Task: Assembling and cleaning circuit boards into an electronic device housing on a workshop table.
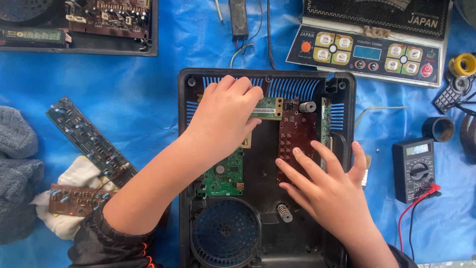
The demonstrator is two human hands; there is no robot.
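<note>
Right now both of your hands are working inside the black plastic housing point(263, 164) of an opened cooker base lying on the blue sheet point(148, 99). Your left hand point(225, 116) lies palm down over the upper middle of the housing, its fingertips pressed on the left end of a small green circuit card point(267, 107) near the vented top edge; whether the fingers pinch the card or only rest on it cannot be told. Your right hand point(329, 186) is spread flat with its fingers apart, holding nothing, the fingertips touching the lower part of a reddish-brown circuit board point(296, 134) that sits in the middle of the housing. Just below your left wrist lies a larger green board point(223, 176), and beneath that is the round fan grille point(225, 233). A small spring point(284, 212) stands near the heel of your right hand. Outside the housing, a multimeter point(415, 168) with red and black leads lies to the right, a cooker control panel point(369, 52) sits at upper right, and a long narrow board point(89, 141) rests on the left beside a white cloth point(74, 178).
</note>
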